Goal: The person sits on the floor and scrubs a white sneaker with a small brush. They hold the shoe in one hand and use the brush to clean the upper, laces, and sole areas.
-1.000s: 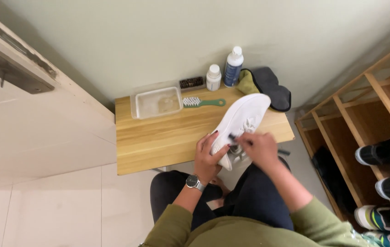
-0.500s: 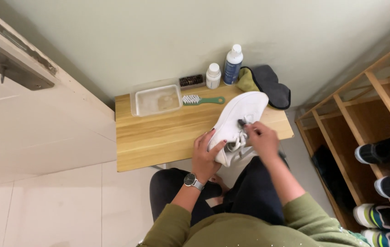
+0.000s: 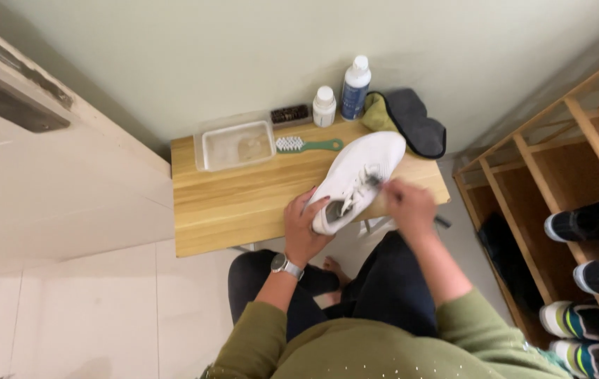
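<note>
Left hand point(image 3: 304, 228) fingers grip white shoe point(image 3: 359, 177); right hand point(image 3: 409, 205) blurred, grip unclear; tray point(image 3: 209, 144) holds cloudy water

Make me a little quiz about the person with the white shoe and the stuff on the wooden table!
1. True or false: the left hand grips the heel end of the white shoe.
2. What lies between the clear tray and the shoe: A) a green-handled brush, B) a sponge, C) a spoon?
3. How many white-capped bottles stand at the back of the wooden table?

Key
1. True; the right hand is at the laces.
2. A.
3. Two: a small white bottle and a taller blue-labelled bottle.
</note>
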